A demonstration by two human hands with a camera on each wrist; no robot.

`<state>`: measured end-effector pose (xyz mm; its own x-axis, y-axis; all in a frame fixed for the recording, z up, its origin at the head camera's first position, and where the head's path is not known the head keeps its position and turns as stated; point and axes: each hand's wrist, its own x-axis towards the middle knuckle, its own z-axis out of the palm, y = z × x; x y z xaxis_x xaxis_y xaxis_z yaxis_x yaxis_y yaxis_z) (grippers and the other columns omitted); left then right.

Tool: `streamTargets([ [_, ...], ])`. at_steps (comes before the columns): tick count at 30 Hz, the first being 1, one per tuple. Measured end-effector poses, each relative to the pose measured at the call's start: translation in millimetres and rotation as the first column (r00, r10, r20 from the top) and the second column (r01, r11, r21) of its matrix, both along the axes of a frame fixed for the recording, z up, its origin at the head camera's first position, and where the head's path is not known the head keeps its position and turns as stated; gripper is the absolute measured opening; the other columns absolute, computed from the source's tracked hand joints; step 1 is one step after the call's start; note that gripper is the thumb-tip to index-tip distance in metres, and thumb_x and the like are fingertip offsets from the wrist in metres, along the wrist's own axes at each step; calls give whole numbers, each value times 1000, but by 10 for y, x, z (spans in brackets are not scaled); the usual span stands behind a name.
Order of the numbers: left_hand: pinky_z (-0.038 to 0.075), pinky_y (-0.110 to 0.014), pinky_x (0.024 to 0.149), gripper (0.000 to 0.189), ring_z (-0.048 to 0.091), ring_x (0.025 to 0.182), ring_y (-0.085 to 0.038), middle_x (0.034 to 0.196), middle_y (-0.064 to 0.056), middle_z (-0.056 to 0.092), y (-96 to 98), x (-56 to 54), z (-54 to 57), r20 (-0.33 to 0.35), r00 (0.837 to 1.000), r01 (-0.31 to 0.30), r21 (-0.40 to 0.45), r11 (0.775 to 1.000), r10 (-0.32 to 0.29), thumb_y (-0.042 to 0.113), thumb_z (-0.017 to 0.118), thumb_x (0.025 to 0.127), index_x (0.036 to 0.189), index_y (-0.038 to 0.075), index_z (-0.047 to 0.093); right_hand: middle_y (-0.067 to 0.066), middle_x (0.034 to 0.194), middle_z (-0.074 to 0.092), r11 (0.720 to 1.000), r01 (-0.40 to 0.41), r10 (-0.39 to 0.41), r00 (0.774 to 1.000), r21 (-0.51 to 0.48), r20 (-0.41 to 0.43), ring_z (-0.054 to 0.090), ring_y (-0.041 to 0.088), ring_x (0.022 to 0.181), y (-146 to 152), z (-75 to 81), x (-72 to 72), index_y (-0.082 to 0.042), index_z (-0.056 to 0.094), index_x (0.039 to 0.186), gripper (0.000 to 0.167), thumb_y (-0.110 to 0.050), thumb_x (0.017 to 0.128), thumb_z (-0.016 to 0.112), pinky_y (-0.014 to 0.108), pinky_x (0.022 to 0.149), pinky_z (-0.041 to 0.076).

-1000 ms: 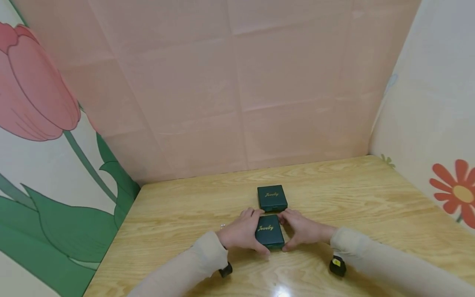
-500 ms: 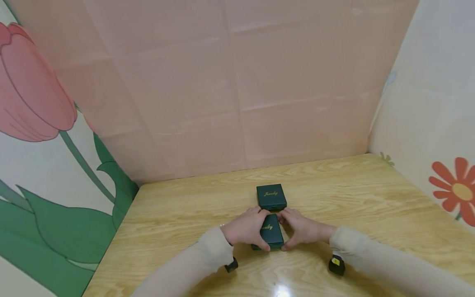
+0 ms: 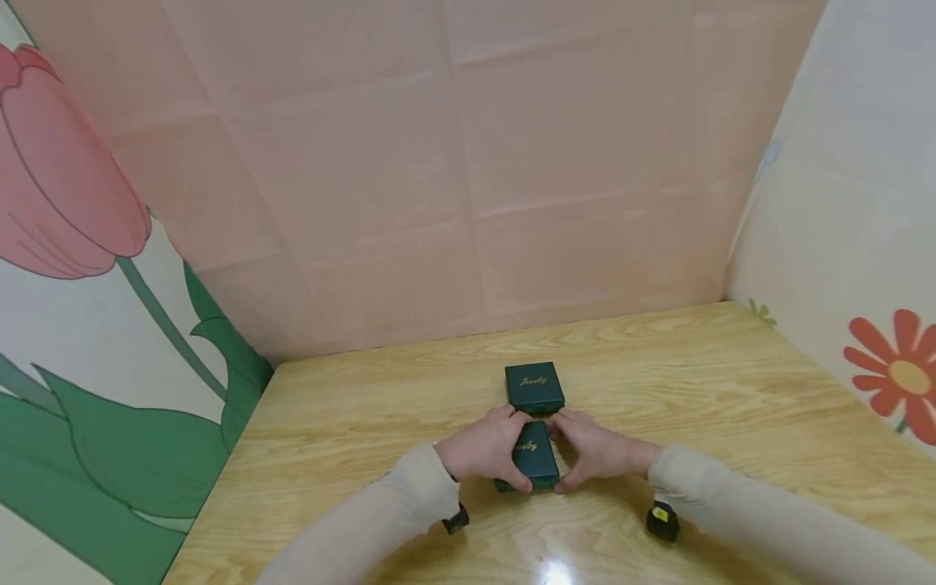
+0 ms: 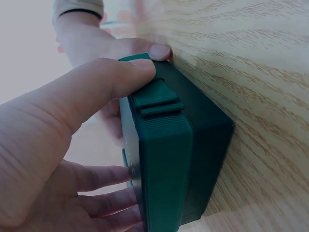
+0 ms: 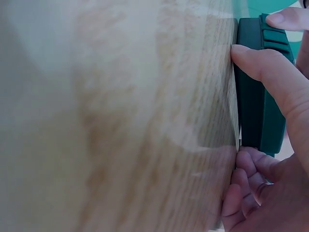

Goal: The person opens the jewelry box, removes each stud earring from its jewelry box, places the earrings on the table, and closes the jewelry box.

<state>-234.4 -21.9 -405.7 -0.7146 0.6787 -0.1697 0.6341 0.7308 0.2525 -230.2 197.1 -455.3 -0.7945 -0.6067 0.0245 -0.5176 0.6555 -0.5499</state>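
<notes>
A dark green jewelry box [image 3: 538, 461] with gold lettering lies flat on the table between both hands. My left hand [image 3: 484, 445] spans the lid from the left and covers the start of the lettering. In the left wrist view, its thumb presses a green ribbon bow [image 4: 157, 96] on the box's side, and its fingers reach the opposite side. My right hand [image 3: 601, 452] grips the box's right side. In the right wrist view, its thumb touches the dark lower part [image 5: 248, 92] near the tabletop, with the other fingers curled at the opposite end.
Another dark green jewelry box [image 3: 535, 387], similarly lettered, lies just beyond the held one. The wood-grain table [image 3: 351, 414] meets a pink backdrop [image 3: 380, 203], with flower-printed sheets on both sides. Dark wrist devices show below both cuffs.
My left hand has shifted right over the lid, hiding part of the lettering, then stayed there. My right hand and both boxes look nearly unmoved.
</notes>
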Motion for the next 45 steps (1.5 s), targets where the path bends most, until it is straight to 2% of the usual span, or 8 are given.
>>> streamTargets([
  [18, 45, -22, 91, 87, 51, 106, -11, 125, -4, 53, 17, 14, 31, -24, 1000, 9, -34, 999, -10, 48, 84, 69, 137, 8, 48, 1, 109, 49, 1000, -18, 18, 1000, 1, 1, 44, 21, 104, 1, 32, 11, -6, 51, 119, 75, -43, 65, 87, 41, 91, 40],
  [30, 45, -22, 92, 91, 50, 107, -10, 126, -3, 51, 18, 0, 43, -15, 1000, -2, -14, 1000, 2, 48, 84, 69, 140, 9, 46, -1, 110, 48, 1000, 6, -5, 1000, 24, -8, 44, 20, 103, -7, 12, 23, -3, 50, 122, 80, -44, 65, 87, 40, 91, 41],
  [40, 45, -22, 94, 92, 50, 109, -11, 129, -4, 51, 15, 27, 122, -32, 999, -18, -21, 1000, 18, 49, 85, 68, 141, 9, 45, -1, 111, 47, 999, 30, -30, 999, 37, 15, 42, 20, 105, -12, 10, 6, -2, 49, 124, 83, -45, 64, 87, 41, 92, 41],
  [45, 46, -25, 96, 92, 51, 114, -15, 135, -8, 48, -23, 40, 228, -23, 999, -28, 16, 999, 29, 45, 86, 68, 142, 8, 44, -1, 112, 48, 999, 27, -27, 1000, 32, 11, 43, 20, 106, -7, 1, 5, -1, 49, 125, 84, -46, 64, 86, 42, 92, 41],
])
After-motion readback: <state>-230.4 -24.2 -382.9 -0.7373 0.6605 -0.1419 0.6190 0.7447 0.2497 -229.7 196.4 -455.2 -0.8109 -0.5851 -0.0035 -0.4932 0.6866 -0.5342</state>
